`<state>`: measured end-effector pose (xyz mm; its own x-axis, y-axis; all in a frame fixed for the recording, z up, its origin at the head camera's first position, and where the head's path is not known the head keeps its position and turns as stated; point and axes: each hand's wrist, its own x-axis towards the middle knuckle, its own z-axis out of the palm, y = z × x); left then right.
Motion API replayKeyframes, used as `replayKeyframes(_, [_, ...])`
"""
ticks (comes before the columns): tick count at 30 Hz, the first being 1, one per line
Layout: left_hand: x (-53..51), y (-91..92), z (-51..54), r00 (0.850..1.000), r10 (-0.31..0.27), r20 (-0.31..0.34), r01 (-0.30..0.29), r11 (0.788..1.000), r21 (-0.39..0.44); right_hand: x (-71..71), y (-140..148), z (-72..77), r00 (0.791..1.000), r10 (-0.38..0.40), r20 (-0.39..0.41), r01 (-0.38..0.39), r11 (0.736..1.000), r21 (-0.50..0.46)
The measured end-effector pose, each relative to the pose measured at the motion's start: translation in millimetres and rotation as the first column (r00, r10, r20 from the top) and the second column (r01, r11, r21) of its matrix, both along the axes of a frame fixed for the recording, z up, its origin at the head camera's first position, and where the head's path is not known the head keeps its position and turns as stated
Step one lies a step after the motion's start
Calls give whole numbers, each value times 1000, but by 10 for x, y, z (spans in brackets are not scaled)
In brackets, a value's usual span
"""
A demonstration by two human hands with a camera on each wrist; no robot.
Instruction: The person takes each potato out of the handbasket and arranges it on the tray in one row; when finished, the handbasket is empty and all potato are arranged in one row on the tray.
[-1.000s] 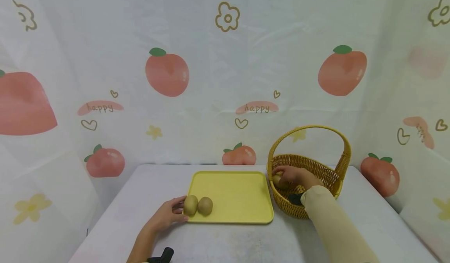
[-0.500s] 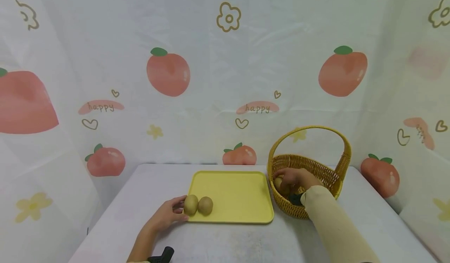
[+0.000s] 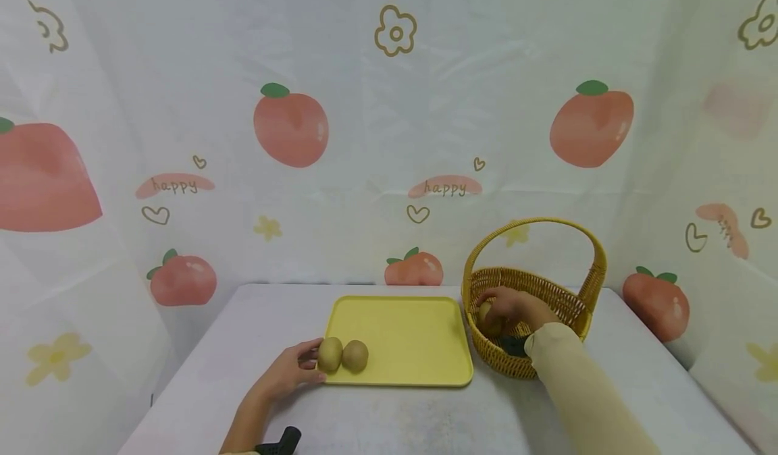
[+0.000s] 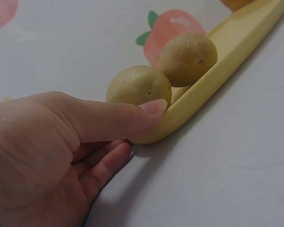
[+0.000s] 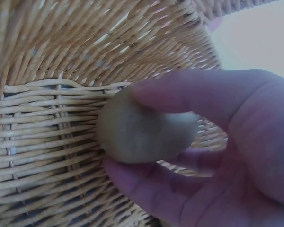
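A: Starting with the right wrist view, how is that potato (image 5: 137, 135) likely to be handling?

B: I'm guessing firm, fairly light and not easily damaged, though its smooth, rounded skin could be slipping in a loose hold. The right hand (image 5: 258, 142) is pinching it across the body, thumb on one side and fingers curling round the other, which is seeming the right place to take it. It's sitting inside the wicker basket (image 5: 42, 137); whether it's touching the bottom, I'm not able to tell

A: And in the left wrist view?

B: There the left hand (image 4: 42, 142) is gripping the yellow tray (image 4: 194, 101) by its rim, its thumb lying along the edge just beside the left potato (image 4: 137, 85). The right potato (image 4: 188, 56) is resting just beyond, also on the tray

A: Is anything differing in the head view?

B: Compared with a second ago, the held potato is sitting slightly nearer and further right, still in the basket's left part, with the right hand pinching it. The left hand is staying at the tray's near left corner, and both tray potatoes are keeping their places
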<state>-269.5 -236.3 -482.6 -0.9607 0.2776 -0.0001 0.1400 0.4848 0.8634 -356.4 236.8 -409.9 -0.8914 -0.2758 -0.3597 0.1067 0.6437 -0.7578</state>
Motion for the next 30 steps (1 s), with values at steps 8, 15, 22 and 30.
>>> replayKeyframes(8, [-21,-10,-14,1000,8,-10,-9,1000,-25,5,112,106,993,57,-106,-63,996,-60])
replayKeyframes(15, [-5,-43,5,1000,21,-10,-21,1000,-19,118,111,202,984,-9,-178,-20,987,-157])
replayKeyframes(22, [-2,-22,0,1000,31,0,-31,999,-32,274,144,212,971,-61,-230,-10,956,-294])
replayKeyframes(30, [-12,15,-2,1000,28,7,-28,999,-35,590,-26,220,914,-183,-363,30,921,-389])
